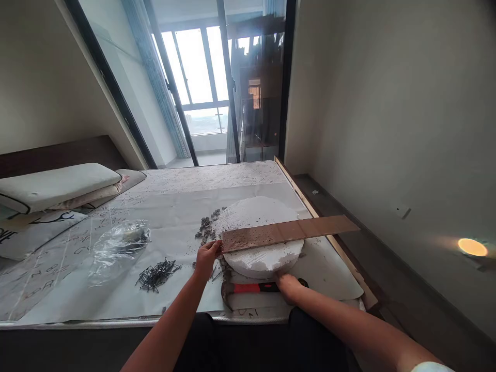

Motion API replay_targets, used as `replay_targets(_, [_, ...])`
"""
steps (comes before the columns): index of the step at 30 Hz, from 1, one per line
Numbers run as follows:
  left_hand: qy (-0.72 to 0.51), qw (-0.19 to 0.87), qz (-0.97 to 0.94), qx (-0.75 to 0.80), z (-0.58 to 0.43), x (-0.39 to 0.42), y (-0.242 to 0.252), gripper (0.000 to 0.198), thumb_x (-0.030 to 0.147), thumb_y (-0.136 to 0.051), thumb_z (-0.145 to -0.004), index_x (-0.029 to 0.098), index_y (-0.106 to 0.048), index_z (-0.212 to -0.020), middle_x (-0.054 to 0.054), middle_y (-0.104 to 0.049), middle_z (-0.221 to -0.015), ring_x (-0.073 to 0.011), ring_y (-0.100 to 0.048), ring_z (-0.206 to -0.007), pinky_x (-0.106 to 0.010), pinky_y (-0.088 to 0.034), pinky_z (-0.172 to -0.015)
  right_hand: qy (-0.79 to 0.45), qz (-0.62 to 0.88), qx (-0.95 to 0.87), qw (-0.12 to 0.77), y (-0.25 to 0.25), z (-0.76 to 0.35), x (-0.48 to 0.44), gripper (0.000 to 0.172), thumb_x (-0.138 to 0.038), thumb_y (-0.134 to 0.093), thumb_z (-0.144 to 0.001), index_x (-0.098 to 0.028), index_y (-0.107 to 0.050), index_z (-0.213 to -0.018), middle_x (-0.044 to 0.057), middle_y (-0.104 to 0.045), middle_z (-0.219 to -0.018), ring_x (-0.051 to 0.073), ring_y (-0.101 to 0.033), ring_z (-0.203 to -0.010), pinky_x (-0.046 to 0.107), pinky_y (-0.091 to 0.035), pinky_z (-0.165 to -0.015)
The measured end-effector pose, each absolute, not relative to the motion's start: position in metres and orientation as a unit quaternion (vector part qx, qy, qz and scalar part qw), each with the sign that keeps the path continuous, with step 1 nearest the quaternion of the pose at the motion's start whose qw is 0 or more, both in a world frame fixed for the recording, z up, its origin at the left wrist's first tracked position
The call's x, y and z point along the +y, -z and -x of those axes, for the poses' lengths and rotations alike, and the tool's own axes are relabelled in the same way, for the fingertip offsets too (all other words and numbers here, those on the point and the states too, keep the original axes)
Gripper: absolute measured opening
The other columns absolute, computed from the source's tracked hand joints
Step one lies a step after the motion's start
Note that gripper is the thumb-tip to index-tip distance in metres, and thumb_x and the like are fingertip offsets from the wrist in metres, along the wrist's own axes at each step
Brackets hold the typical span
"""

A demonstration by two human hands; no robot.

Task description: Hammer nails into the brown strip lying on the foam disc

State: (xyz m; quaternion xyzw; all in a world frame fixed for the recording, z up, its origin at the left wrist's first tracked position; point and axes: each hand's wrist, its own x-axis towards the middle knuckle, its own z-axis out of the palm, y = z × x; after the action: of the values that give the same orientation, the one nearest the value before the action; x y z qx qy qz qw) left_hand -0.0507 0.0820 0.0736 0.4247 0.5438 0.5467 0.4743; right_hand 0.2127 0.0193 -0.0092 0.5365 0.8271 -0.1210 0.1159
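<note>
A long brown wooden board lies across a round white foam-like disc, its far end reaching past the right edge of the bed. My left hand pinches the board's left end. On the near side of the disc lies a claw hammer with a red and black handle, its head to the left. My right hand is closed over the black part of that handle; its fingertips are partly hidden. Grey crumbs are scattered along the disc's left side and on the board.
A pile of nails and a clear plastic bag lie to the left on the white sheet covering the mattress. Pillows are stacked at the far left. A wooden bed rail runs along the right edge.
</note>
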Motion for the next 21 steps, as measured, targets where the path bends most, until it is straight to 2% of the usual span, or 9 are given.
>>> replay_targets(2, [-0.556, 0.458, -0.426, 0.547, 0.062, 0.087, -0.08, 0.049, 0.053, -0.072, -0.051, 0.01, -0.066, -0.074, -0.002, -0.059, -0.06, -0.0102, -0.053, -0.055, -0.024, -0.046, -0.054, 0.122, -0.534, 0.829, 0.116, 0.008, -0.21, 0.019, 0.052, -0.008, -0.067, -0.067, -0.011, -0.05, -0.117, 0.012, -0.058, -0.114, 0.023, -0.059, -0.095, 0.037, -0.049, -0.08])
replay_targets(7, [-0.546, 0.414, -0.477, 0.55, 0.068, 0.103, -0.095, 0.041, 0.05, -0.071, -0.054, 0.011, -0.064, -0.063, 0.001, -0.053, -0.05, -0.0067, -0.045, -0.046, -0.021, -0.04, -0.046, 0.132, -0.534, 0.827, 0.118, -0.003, -0.192, 0.016, 0.034, -0.004, -0.061, -0.064, -0.01, -0.061, -0.097, 0.014, -0.067, -0.094, 0.028, -0.062, -0.089, 0.035, -0.047, -0.074])
replay_targets(11, [-0.53, 0.404, -0.51, 0.544, 0.061, 0.119, -0.102, 0.039, 0.049, -0.071, -0.054, 0.012, -0.066, -0.065, 0.0, -0.056, -0.051, -0.0083, -0.048, -0.046, -0.022, -0.042, -0.047, 0.137, -0.536, 0.827, 0.096, -0.027, -0.196, 0.006, 0.034, -0.004, -0.055, -0.064, -0.014, -0.058, -0.097, 0.013, -0.068, -0.09, 0.028, -0.063, -0.085, 0.033, -0.045, -0.069])
replay_targets(15, [-0.499, 0.386, -0.55, 0.547, 0.057, 0.137, -0.104, 0.042, 0.053, -0.067, -0.057, 0.012, -0.066, -0.064, -0.002, -0.059, -0.053, -0.0114, -0.052, -0.05, -0.024, -0.043, -0.051, 0.153, -0.544, 0.822, 0.068, -0.054, -0.232, -0.02, 0.027, -0.012, -0.053, -0.065, -0.017, -0.057, -0.091, 0.01, -0.067, -0.089, 0.026, -0.062, -0.08, 0.03, -0.041, -0.064])
replay_targets(16, [-0.491, 0.367, -0.563, 0.554, 0.055, 0.141, -0.102, 0.041, 0.053, -0.065, -0.059, 0.013, -0.065, -0.061, -0.002, -0.058, -0.051, -0.0112, -0.051, -0.049, -0.023, -0.041, -0.051, 0.169, -0.553, 0.814, 0.057, -0.06, -0.243, -0.028, 0.021, -0.016, -0.051, -0.067, -0.019, -0.056, -0.088, 0.008, -0.067, -0.086, 0.023, -0.061, -0.077, 0.028, -0.04, -0.061])
replay_targets(19, [-0.449, 0.298, -0.604, 0.587, 0.039, 0.155, -0.092, 0.038, 0.051, -0.06, -0.065, 0.015, -0.062, -0.054, 0.001, -0.052, -0.044, -0.0098, -0.047, -0.045, -0.022, -0.035, -0.048, 0.321, -0.579, 0.747, -0.06, -0.071, -0.269, -0.048, 0.009, -0.024, -0.05, -0.071, -0.019, -0.055, -0.078, 0.003, -0.063, -0.079, 0.018, -0.057, -0.073, 0.024, -0.039, -0.061])
replay_targets(21, [-0.416, 0.274, -0.633, 0.593, 0.022, 0.165, -0.081, 0.035, 0.048, -0.058, -0.068, 0.016, -0.062, -0.054, 0.001, -0.054, -0.046, -0.0107, -0.049, -0.048, -0.022, -0.034, -0.048, 0.394, -0.584, 0.701, -0.106, -0.075, -0.279, -0.053, 0.014, -0.031, -0.051, -0.073, -0.018, -0.056, -0.076, 0.002, -0.061, -0.074, 0.018, -0.055, -0.072, 0.024, -0.039, -0.063])
